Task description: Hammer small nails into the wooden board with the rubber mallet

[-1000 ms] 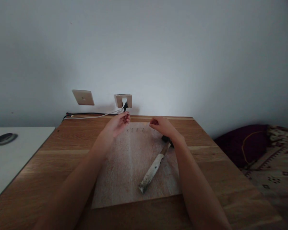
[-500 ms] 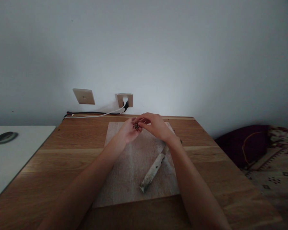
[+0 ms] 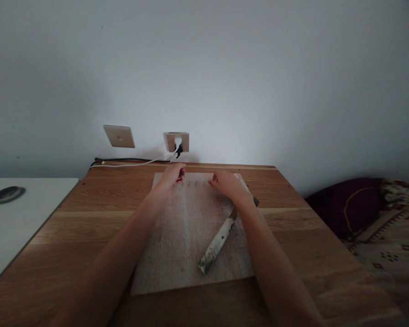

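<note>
Row of small nails (image 3: 196, 184) runs left to right on far part of board (image 3: 177, 254), between my hands. Right hand (image 3: 225, 182) near right end, left hand (image 3: 173, 175) near left; fingers curled, grip and contents hidden from me.

Wooden table (image 3: 71, 227); pale board (image 3: 177, 254) flat on it, white cable (image 3: 122, 165) along back edge.
</note>
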The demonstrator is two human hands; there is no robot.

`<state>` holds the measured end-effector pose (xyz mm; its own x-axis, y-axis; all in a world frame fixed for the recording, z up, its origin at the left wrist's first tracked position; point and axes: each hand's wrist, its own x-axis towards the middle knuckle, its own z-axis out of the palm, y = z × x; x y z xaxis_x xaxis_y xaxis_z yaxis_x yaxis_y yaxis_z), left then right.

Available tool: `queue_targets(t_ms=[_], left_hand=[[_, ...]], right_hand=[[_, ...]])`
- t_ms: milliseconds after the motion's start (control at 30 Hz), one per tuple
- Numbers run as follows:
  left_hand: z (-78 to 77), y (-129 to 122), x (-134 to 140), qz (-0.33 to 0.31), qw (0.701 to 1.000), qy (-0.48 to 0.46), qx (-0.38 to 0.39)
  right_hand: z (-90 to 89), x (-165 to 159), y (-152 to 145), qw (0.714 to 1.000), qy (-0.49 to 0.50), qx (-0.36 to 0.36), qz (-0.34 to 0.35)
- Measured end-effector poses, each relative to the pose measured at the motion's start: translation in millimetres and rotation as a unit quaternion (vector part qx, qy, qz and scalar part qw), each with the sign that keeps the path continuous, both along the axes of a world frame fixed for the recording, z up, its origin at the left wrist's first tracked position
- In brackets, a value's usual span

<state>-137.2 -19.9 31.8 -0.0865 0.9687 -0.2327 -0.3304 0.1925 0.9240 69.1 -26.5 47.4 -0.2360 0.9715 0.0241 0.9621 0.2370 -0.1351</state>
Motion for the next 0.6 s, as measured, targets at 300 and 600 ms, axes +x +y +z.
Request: queue_targets(t_ms=[300,600], left_hand=[[-11.9,0.6,-8.5,-0.052,0.972,0.209,0.098],[-27.9,1.3,-7.0,-0.079,0.893,0.408,0.175]], right_hand=[[-1.0,-3.7,4.7,0.999,0.023,0.006,0.043],[-7.2,-12.3,6.6,0.995,0.05,-0.003,0.083]])
